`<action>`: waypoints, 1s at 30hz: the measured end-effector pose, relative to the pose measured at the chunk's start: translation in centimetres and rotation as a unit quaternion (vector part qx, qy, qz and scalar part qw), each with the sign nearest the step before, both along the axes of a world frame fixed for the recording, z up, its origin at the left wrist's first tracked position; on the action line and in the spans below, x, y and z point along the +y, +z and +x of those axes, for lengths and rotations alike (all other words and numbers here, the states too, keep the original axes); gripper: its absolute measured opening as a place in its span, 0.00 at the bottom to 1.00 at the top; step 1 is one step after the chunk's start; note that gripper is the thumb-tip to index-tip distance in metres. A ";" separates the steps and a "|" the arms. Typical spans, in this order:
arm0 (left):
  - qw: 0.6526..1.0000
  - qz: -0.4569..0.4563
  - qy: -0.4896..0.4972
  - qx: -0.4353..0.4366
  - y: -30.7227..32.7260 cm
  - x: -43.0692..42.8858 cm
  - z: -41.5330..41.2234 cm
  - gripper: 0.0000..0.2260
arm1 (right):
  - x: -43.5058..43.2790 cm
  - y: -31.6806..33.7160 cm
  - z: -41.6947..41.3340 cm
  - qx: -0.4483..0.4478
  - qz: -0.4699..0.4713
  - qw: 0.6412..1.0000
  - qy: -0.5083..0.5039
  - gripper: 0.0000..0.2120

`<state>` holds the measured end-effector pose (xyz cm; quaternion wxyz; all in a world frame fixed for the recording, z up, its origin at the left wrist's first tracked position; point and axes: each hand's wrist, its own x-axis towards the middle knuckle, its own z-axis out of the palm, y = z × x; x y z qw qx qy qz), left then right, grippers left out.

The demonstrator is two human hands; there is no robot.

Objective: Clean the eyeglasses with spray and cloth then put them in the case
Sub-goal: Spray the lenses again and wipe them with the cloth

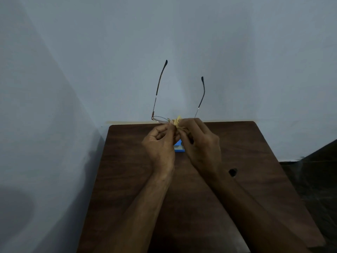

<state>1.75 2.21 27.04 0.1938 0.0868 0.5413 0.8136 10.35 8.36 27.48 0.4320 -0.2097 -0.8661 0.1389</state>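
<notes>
Thin metal-framed eyeglasses [160, 119] are held up above the far end of the table, both temples unfolded and pointing up toward the wall. My left hand [160, 145] pinches the frame near the bridge, beside the visible left lens. My right hand [198, 141] pinches a small yellow cloth [177, 121] around the right lens, which is hidden by the cloth and fingers. A blue object [179, 147] lies on the table under my hands, mostly covered; I cannot tell what it is.
A dark wooden table [255, 147] stands against a pale wall, with another wall close on the left. A small dark object [232, 172] lies on the table right of my right wrist. Dark floor shows at the right.
</notes>
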 end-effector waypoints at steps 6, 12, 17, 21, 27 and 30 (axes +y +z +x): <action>1.000 -0.017 0.009 0.016 0.0 0.0 -0.1 0.03 | 1.6 -1.1 1.0 0.013 -0.036 0.999 -0.024 0.04; 0.999 -0.022 0.011 0.030 0.1 0.2 0.1 0.05 | 1.0 -0.8 0.1 0.018 0.000 1.000 0.007 0.05; 0.999 -0.031 0.005 0.038 0.0 0.0 -0.4 0.05 | 2.0 -1.2 0.3 0.004 0.001 1.000 0.000 0.05; 0.998 -0.034 0.004 0.046 -0.2 0.2 -0.8 0.03 | 1.4 -0.7 -0.5 0.004 0.005 1.000 0.026 0.06; 0.999 -0.028 0.003 0.019 -0.6 0.2 -1.1 0.03 | 2.9 -1.5 0.7 0.005 0.009 1.000 -0.003 0.05; 1.000 -0.031 -0.001 -0.001 -0.9 0.4 -1.2 0.08 | 2.6 -1.5 0.4 0.010 0.019 1.000 0.005 0.04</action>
